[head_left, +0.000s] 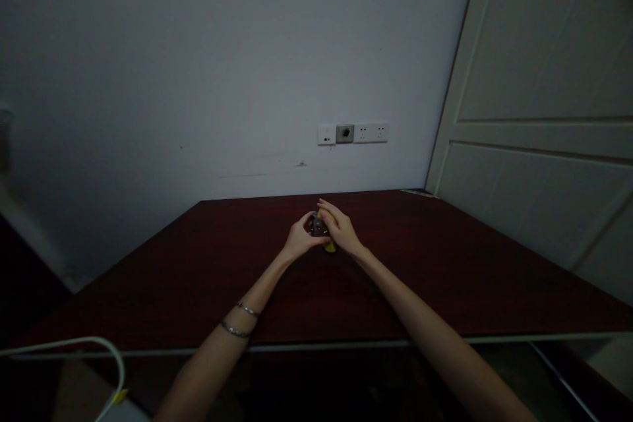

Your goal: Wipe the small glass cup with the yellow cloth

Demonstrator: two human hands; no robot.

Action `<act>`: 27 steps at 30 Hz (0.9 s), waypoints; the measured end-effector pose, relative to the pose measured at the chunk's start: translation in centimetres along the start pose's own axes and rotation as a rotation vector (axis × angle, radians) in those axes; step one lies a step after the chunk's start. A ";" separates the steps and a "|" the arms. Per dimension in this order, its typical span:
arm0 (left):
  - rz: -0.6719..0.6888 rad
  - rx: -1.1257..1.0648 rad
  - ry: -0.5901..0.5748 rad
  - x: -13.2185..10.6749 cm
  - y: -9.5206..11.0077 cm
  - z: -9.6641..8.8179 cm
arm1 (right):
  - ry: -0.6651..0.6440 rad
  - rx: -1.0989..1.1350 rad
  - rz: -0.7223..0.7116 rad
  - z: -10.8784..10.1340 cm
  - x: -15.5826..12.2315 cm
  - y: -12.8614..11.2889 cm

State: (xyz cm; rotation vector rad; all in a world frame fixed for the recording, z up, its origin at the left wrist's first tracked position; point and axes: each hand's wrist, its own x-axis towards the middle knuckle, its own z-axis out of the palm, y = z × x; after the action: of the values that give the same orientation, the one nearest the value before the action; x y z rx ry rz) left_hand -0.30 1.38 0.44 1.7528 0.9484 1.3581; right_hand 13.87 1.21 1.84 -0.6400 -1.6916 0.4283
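Observation:
Both my arms reach out over a dark red wooden table point(445, 277). My left hand point(299, 239) and my right hand point(341, 229) meet near the table's far middle, fingers curled round a small object point(320, 227) that shows a yellow part and a dark grey part. Most of that object is hidden by my fingers, and I cannot make out what it is. Two thin bracelets point(241, 319) sit on my left wrist.
A white wall stands behind the table, with a row of wall sockets point(353, 133) above the far edge. A white panelled door point(544, 112) is on the right. A white cable point(99, 349) loops at the lower left, below the table's front edge.

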 end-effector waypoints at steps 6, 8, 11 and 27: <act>0.025 0.066 -0.004 0.0 -0.4 -0.1 | -0.173 -0.152 -0.126 -0.4 0.3 -1.3; 0.041 0.088 -0.017 -0.2 -0.3 0.1 | -0.104 -0.141 -0.070 -0.3 0.6 -0.9; 0.063 0.127 -0.015 -0.5 0.1 0.3 | -0.020 -0.109 0.018 -0.1 1.0 -0.3; 0.086 0.098 -0.040 -0.5 0.3 0.4 | 0.019 -0.027 -0.030 -0.1 -0.2 -1.3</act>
State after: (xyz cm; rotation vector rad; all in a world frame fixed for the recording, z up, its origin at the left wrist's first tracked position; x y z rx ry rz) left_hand 0.02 0.74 0.40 1.9070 0.9410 1.3450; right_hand 13.71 0.06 2.48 -0.6362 -1.6890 0.3777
